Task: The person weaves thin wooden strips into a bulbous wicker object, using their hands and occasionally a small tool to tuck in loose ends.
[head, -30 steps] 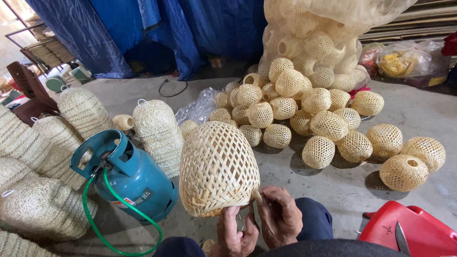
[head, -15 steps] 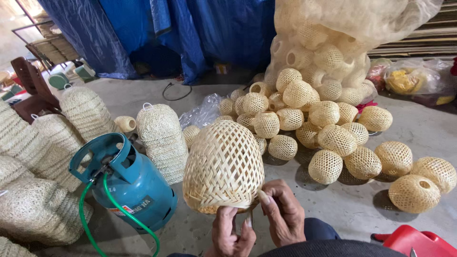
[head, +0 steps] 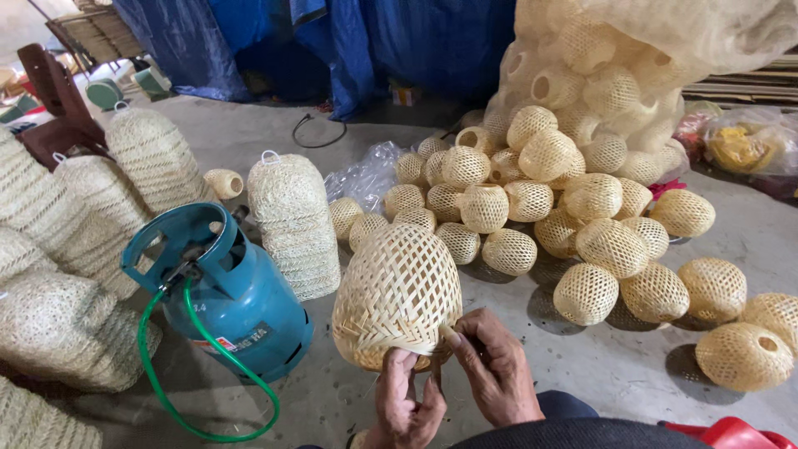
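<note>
The woven bamboo shade (head: 397,298), a bell-shaped lattice shell, is held upright just above the person's lap, at the lower centre of the view, with its open rim facing down. The left hand (head: 407,401) is closed on the lower rim from below. The right hand (head: 496,366) pinches a thin strip at the rim's edge between thumb and fingers. For clean rim work, the shell is best kept steady with the supporting hand while the strip is worked close to the weave, without bending neighbouring strands. Just left stands a teal gas cylinder (head: 233,293) with a green hose (head: 193,406). Taller woven covers (head: 293,220) stand behind it. Round woven balls (head: 586,293) lie heaped to the right on the grey concrete floor (head: 615,374), below a mesh sack (head: 632,75) of more. Blue tarpaulin (head: 399,41) hangs behind.
</note>
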